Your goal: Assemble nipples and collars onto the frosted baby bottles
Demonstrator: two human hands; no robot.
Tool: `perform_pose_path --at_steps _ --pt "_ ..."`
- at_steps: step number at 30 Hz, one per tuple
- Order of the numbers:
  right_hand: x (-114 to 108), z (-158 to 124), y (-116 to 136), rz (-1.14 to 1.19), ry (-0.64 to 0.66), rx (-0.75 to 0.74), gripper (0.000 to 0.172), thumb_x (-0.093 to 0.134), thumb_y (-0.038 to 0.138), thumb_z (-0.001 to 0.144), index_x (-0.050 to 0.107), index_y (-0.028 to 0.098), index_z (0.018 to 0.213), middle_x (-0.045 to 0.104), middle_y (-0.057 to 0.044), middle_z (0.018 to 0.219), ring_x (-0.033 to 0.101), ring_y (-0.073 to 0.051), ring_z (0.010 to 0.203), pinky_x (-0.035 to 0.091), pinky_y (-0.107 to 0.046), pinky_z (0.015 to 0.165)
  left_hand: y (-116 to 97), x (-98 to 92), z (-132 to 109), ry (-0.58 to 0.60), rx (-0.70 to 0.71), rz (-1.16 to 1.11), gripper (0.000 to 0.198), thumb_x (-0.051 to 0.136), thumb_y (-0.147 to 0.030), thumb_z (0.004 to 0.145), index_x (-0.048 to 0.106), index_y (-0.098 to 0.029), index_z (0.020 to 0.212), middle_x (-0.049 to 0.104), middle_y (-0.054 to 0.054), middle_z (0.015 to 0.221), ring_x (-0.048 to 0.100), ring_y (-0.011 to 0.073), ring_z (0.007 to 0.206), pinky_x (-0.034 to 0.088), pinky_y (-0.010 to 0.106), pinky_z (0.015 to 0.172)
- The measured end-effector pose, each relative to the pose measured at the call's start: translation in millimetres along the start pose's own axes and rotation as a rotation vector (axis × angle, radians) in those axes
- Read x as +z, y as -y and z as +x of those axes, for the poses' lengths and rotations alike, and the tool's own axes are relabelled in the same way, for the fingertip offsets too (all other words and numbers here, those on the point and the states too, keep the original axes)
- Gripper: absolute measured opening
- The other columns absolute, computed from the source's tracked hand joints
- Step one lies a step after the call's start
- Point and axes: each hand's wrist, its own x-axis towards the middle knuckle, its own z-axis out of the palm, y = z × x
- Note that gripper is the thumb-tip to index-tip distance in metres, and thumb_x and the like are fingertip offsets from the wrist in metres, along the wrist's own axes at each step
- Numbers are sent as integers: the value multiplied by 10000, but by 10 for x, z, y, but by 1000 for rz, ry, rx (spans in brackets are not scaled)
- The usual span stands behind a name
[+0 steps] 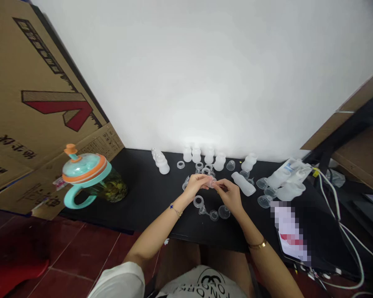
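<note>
Above the middle of the black table (143,203), my left hand (195,185) and my right hand (230,195) meet. Both pinch a small translucent bottle part (211,181); the fingers cover much of it, so its exact kind is unclear. Just below my left hand lies a clear ring (198,201). Nearer the table's front edge are a silicone teat (202,210) and a clear round cap (224,212). Beyond my fingers sit more rings (206,170). A white bottle (243,183) lies on its side to the right of my right hand.
Several white bottles (209,155) stand along the wall, with others (161,162) further left. A large jug with a turquoise lid (87,167) is at left, beside cardboard boxes (43,103). Bagged bottles (287,178), a phone (290,231) and white cables (329,194) occupy the right.
</note>
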Motion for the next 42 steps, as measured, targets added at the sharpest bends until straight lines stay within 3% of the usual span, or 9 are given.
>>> perform_pose_path --at_steps 17,24,29,34,42 --pt "43 -5 -67 58 -39 39 299 739 477 851 748 202 968 772 -72 907 723 -228 774 593 -353 713 23 -16 16 -32 11 -30 418 883 -463 643 786 -96 818 735 74 751 636 117 618 523 228 606" --pt "40 -3 -35 52 -55 39 301 727 474 861 732 205 997 768 -71 922 722 -225 791 590 -346 717 31 -36 5 11 24 18 422 865 -442 695 792 -106 939 769 129 934 702 184 793 542 231 640" --pt "35 3 -14 42 -63 44 299 727 466 862 740 216 1024 766 -75 972 716 -228 838 585 -343 729 21 -34 3 30 16 18 436 860 -451 697 778 -112 957 769 126 951 711 204 835 548 251 664" --pt "26 10 18 98 -67 109 330 705 487 872 760 226 1066 758 -73 956 696 -227 821 576 -319 652 -15 -9 3 26 -23 -43 440 873 -462 678 758 -110 916 762 118 906 703 192 809 541 249 651" --pt "-5 8 30 137 -120 108 280 702 482 871 793 232 956 747 -60 900 660 -200 750 531 -286 563 -26 -11 -4 59 -68 -107 440 869 -466 690 742 -114 923 773 129 948 714 203 831 524 252 669"
